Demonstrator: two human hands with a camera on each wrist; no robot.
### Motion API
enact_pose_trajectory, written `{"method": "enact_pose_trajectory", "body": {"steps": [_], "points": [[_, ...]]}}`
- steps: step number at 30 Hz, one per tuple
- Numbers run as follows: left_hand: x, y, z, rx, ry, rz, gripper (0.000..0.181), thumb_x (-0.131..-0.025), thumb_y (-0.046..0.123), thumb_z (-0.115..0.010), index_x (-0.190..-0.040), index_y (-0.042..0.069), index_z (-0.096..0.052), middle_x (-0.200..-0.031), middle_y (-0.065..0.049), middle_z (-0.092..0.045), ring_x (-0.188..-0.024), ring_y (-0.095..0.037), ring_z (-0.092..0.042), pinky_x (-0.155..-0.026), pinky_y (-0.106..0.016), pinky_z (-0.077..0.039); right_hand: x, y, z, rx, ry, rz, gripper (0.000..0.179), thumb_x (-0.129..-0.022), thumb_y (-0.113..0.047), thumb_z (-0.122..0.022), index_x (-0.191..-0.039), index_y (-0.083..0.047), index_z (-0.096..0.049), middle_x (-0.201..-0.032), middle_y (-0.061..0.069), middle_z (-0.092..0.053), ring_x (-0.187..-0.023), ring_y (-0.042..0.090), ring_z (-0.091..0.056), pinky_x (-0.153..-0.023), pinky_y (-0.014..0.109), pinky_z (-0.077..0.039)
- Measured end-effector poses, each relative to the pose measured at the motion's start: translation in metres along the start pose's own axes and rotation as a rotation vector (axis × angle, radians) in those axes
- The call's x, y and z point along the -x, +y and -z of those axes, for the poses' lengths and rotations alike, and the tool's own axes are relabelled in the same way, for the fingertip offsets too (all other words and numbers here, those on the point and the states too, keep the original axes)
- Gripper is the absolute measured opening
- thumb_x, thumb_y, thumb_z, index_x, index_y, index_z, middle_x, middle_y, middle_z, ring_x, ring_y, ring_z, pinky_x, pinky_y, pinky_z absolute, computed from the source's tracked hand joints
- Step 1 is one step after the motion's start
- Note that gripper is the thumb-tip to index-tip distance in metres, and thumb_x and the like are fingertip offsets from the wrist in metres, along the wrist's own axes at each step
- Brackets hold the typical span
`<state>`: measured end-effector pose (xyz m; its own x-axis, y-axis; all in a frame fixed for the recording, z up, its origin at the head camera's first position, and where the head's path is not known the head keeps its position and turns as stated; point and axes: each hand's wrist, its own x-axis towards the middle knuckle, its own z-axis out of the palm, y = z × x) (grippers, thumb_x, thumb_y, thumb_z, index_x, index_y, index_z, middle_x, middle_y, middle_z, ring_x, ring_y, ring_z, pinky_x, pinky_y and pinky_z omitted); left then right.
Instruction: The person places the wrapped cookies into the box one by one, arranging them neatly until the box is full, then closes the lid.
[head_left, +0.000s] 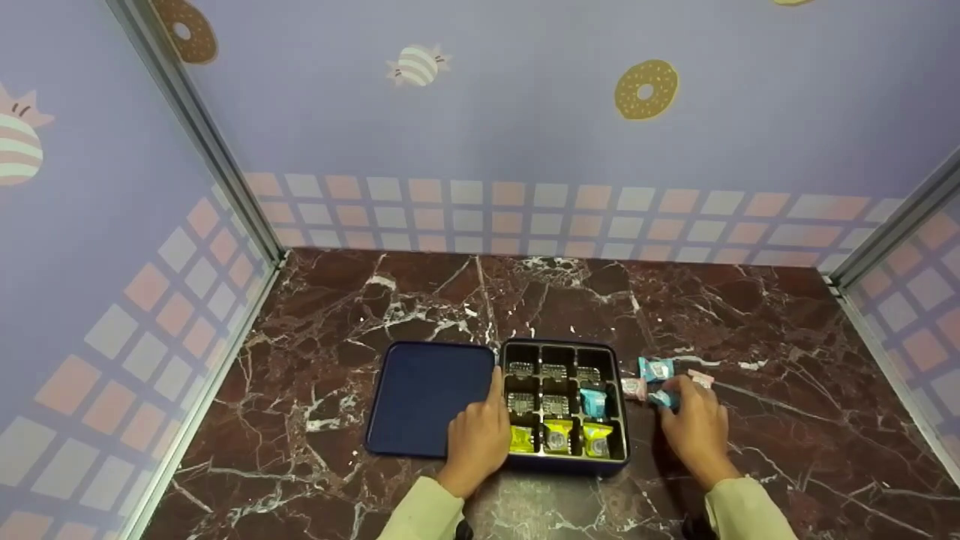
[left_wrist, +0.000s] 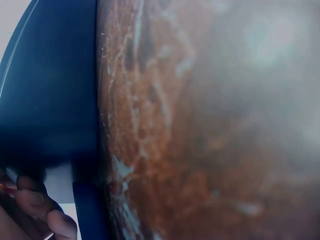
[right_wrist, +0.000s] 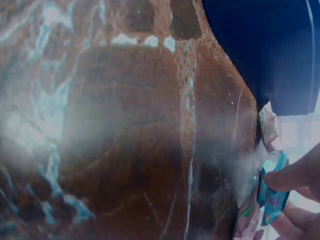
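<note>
Meanwhile the left hand (head_left: 478, 442) rests open on the nine-compartment tray (head_left: 564, 459) holding three yellow candies (head_left: 558, 435), while the right hand (head_left: 697, 429) pinches a blue candy (head_left: 663, 398).

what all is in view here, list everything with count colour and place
box: one, dark blue, nine compartments, centre of the table
lid: one, dark blue, flat on the table left of the box
silver sweets: five, in the middle row and the centre row's left two cells
blue sweet: one, centre row, right cell
yellow sweets: three, near row
loose sweets: about four, blue and pink, on the table right of the box
table: one, dark red marble
left hand: rests on the box's left edge
right hand: pinches a blue loose sweet
</note>
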<state>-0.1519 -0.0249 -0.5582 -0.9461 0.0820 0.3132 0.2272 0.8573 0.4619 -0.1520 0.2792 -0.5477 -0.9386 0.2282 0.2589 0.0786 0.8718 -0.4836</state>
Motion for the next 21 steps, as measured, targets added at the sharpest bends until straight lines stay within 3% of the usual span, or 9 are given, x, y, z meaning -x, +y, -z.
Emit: {"method": "enact_pose_trajectory", "body": {"steps": [6, 12, 21], "points": [[-0.0005, -0.0007, -0.0013, -0.008, 0.011, -0.002, 0.047, -0.099, 0.02, -0.046, -0.146, 0.015, -0.044, -0.05, -0.002, -0.05, -0.04, -0.014, -0.038, -0.038, -0.03, -0.024, -0.0007, -0.0014, 0.0, -0.022, 0.029, 0.02, 0.029, -0.073, 0.001, -0.072, -0.1, -0.006, -0.063, -0.105, 0.021, -0.068, -0.1, 0.044, -0.058, -0.079, 0.057, -0.039], [-0.0002, -0.0003, -0.0008, -0.01, -0.005, 0.003, 0.049, -0.099, 0.02, -0.046, -0.148, 0.013, -0.041, -0.049, 0.002, -0.042, -0.04, -0.012, -0.033, -0.038, -0.028, -0.024, -0.001, -0.005, 0.0009, -0.044, 0.056, 0.043, 0.031, -0.072, 0.001, -0.075, -0.1, -0.007, -0.064, -0.105, 0.019, -0.069, -0.1, 0.042, -0.059, -0.078, 0.056, -0.039], [-0.0004, 0.0003, -0.0004, -0.006, -0.003, -0.003, 0.049, -0.099, 0.02, -0.046, -0.147, 0.012, -0.042, -0.048, 0.002, -0.042, -0.04, -0.012, -0.033, -0.039, -0.028, -0.025, -0.0021, -0.0089, 0.0019, -0.058, 0.072, 0.054, 0.033, -0.07, 0.001, -0.077, -0.099, -0.007, -0.063, -0.106, 0.018, -0.069, -0.101, 0.042, -0.059, -0.078, 0.053, -0.039]]}}
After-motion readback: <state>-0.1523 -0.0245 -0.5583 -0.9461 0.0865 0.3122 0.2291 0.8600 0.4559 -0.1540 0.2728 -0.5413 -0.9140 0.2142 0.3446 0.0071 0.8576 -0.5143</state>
